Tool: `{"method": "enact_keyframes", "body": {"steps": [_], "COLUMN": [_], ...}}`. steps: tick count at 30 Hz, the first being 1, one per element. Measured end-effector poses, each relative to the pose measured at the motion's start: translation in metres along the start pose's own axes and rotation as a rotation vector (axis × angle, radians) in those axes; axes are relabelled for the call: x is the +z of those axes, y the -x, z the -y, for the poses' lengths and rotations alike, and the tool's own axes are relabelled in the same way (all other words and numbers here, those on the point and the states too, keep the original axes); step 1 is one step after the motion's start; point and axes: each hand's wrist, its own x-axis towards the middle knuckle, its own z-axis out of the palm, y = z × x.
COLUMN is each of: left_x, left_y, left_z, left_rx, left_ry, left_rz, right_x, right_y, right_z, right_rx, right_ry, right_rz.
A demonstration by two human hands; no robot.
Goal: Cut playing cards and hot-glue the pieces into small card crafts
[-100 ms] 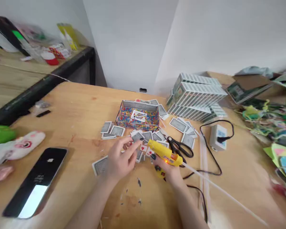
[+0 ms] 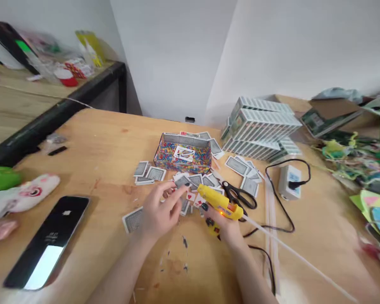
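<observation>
**Right hand grips yellow plastic glue gun**

Left hand is half-curled at grey-backed paper playing cards; whether it grips one, I cannot tell. Beyond, at 12 o'clock, sits an open multicoloured rectangular box.

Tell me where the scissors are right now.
In the head view, the black-handled scissors lie right of centre on the table, just beyond the yellow glue gun in your right hand.

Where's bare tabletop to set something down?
Left of the cards and patterned tray, beyond phone; smaller patch between phone and left hand. Crowded: tray front, with cards, scissors, glue gun in right hand; tray's right, toward stacked boxes.
</observation>
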Motion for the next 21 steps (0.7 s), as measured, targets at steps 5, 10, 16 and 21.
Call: {"method": "enact_keyframes", "body": {"steps": [5,10,16,21], "left_x": [0.0,0.001,0.001,0.001], "left_y": [0.0,0.001,0.001,0.0], "left_z": [0.001,0.002,0.002,0.001], "left_rx": [-0.003,0.005,0.003,0.01], "left_ry": [0.019,0.038,0.044,0.062], "left_rz": [0.007,0.017,0.018,0.012], "right_x": [0.001,0.005,0.007,0.008], "right_y": [-0.001,0.002,0.002,0.002], "right_z": [0.001,0.012,0.015,0.015], "right_rx": [-0.014,0.022,0.022,0.012], "right_ry": [-0.072,-0.064,-0.099,-0.113], "right_rz": [0.016,0.056,0.07,0.054]}}
